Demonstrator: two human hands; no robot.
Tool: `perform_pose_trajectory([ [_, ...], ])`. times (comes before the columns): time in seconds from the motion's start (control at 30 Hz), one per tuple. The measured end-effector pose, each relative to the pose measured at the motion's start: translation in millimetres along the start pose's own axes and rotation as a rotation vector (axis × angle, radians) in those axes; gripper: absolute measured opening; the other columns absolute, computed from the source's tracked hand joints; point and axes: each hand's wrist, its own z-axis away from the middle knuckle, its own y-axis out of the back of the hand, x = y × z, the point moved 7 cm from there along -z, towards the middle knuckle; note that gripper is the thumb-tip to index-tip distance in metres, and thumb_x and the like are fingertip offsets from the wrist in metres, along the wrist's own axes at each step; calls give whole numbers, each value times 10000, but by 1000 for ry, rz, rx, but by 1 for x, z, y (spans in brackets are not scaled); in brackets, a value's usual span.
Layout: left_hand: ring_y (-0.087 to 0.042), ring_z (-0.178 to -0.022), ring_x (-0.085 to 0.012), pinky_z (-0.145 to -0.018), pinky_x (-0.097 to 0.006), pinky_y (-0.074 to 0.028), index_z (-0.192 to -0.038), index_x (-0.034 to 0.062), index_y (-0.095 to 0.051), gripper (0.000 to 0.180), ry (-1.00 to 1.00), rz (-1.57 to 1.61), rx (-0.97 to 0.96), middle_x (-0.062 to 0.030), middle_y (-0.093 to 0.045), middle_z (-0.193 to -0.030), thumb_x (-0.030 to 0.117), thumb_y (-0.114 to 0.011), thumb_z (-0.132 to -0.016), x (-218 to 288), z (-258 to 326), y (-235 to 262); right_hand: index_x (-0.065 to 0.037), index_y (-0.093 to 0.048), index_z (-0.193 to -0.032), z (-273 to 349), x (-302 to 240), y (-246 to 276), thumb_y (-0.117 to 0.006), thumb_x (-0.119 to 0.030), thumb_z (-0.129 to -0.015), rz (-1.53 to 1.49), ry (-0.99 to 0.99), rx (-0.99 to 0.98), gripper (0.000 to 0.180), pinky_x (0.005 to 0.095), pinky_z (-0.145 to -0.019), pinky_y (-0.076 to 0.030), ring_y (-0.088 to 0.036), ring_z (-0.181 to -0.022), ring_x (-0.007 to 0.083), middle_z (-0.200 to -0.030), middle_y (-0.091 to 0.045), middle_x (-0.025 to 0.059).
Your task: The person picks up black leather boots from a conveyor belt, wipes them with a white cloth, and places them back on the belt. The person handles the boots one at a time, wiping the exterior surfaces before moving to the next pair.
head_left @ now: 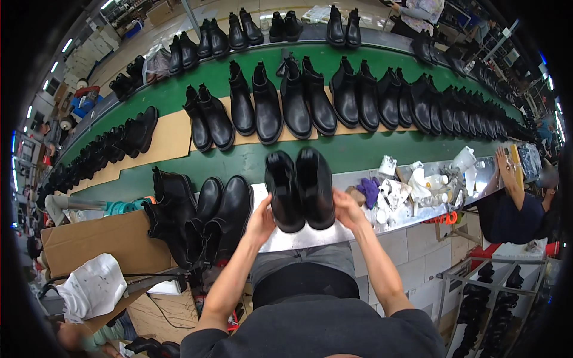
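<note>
A pair of glossy black ankle boots stands upright, close together, at the bench edge in front of me. My left hand (261,221) grips the outer side of the left boot (283,194), with some fingers hidden behind it. On the other side, my right hand (348,209) holds the outer side of the right boot (314,190). Beneath the pair is a pale metal work surface (298,238). Left of my left hand lie several more black boots (230,209).
Rows of black boots (268,113) stand on cardboard along the green conveyor belt (239,161). To the right are a purple cloth (369,191), stained rags (393,194) and white bottles (434,181). A cardboard sheet (101,241) lies left. A co-worker's arms (507,173) reach in at far right.
</note>
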Motion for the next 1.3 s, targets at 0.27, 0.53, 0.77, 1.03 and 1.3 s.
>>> perform_pose_trajectory([
  [0.27, -275, -1327, -334, -1107, -417, -217, -1461, -14, -289, 694, -37, -1035, 338, -194, -353, -1433, 490, -347, -987, -47, -1, 48, 61, -418, -1369, 28, 44, 61, -622, -67, -844, 1380, -131, 151, 578, 371, -1032, -399, -497, -1231, 322, -1289, -546, 227],
  [0.53, -275, -1288, -307, -1111, -389, -194, -1468, -20, -281, 677, -238, -812, 295, -185, -367, -1375, 345, -417, -915, -74, -44, 92, -148, -413, -1392, -14, -33, -42, -613, 60, -729, 1918, 203, -300, 723, 411, -960, -464, -459, -1209, 357, -1369, -419, 138],
  [0.77, -382, -1273, -215, -1049, -344, -336, -1432, 21, -381, 569, -235, -578, 192, -91, -354, -1391, 246, -418, -911, -48, -29, 72, -144, -600, -1137, -61, -27, -90, -713, -28, -646, 2064, 403, -1153, 517, 559, -1073, -328, -172, -1438, 366, -1555, -183, 157],
  [1.03, -447, -1223, -202, -964, -326, -402, -1379, 19, -461, 498, -8, -558, 115, -48, -443, -1368, 249, -440, -938, -32, -46, 58, -117, -711, -948, -67, -7, -83, -849, -207, -495, 1773, 208, -1522, 482, 592, -1110, -269, -211, -1417, 366, -1514, -216, 189],
  [1.3, -406, -1252, -377, -1075, -434, -295, -1375, 7, -431, 612, -187, -944, 464, -237, -459, -1305, 465, -416, -970, -60, -33, 56, -61, -475, -1233, 1, -66, -42, -683, -21, -734, 1733, 186, -76, 542, 464, -994, -420, -414, -1218, 445, -1355, -354, 241],
])
